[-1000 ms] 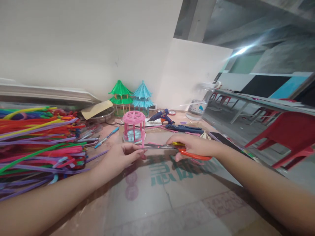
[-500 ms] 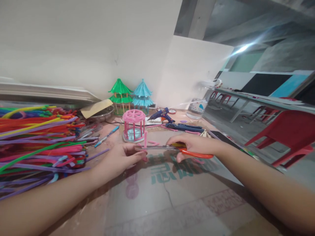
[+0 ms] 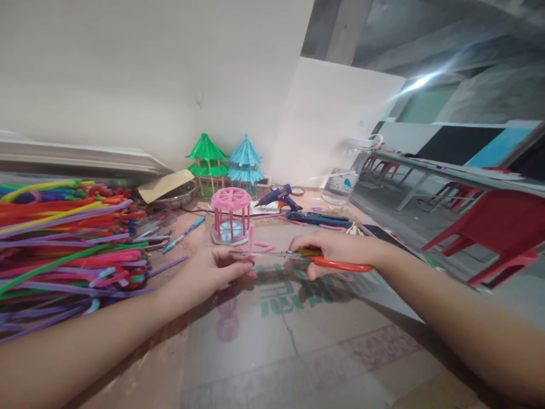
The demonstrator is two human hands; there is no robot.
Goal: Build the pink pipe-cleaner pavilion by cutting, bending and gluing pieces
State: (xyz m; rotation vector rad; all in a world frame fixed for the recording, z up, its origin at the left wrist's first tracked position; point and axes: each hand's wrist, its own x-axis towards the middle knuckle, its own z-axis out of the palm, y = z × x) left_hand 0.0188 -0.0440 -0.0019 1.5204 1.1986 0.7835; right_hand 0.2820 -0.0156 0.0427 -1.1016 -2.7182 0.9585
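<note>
My left hand [image 3: 223,268] pinches a pink pipe cleaner [image 3: 251,241] that stands upright between thumb and fingers. My right hand [image 3: 326,250] grips a pair of scissors [image 3: 340,264] with orange handles. Their blades point left and lie across the pipe cleaner, close to my left fingertips. Whether the blades are fully closed cannot be made out. Just behind stands a pink pavilion frame [image 3: 231,199] with thin posts and a spoked top, on a pale blue base. Short pink pieces [image 3: 264,246] lie beside it.
Bundled coloured pipe cleaners [image 3: 68,244] fill the left side. Green [image 3: 207,156] and blue [image 3: 246,159] model pavilions stand by the wall. A glue gun [image 3: 279,197], dark blue pliers [image 3: 317,218], a pen [image 3: 184,234] and a clear plastic jug [image 3: 340,180] are around the back. A red chair [image 3: 498,233] stands at right.
Both hands hold nearly the same positions, with the scissors still across the pink pipe cleaner. The whole view has shifted very slightly.
</note>
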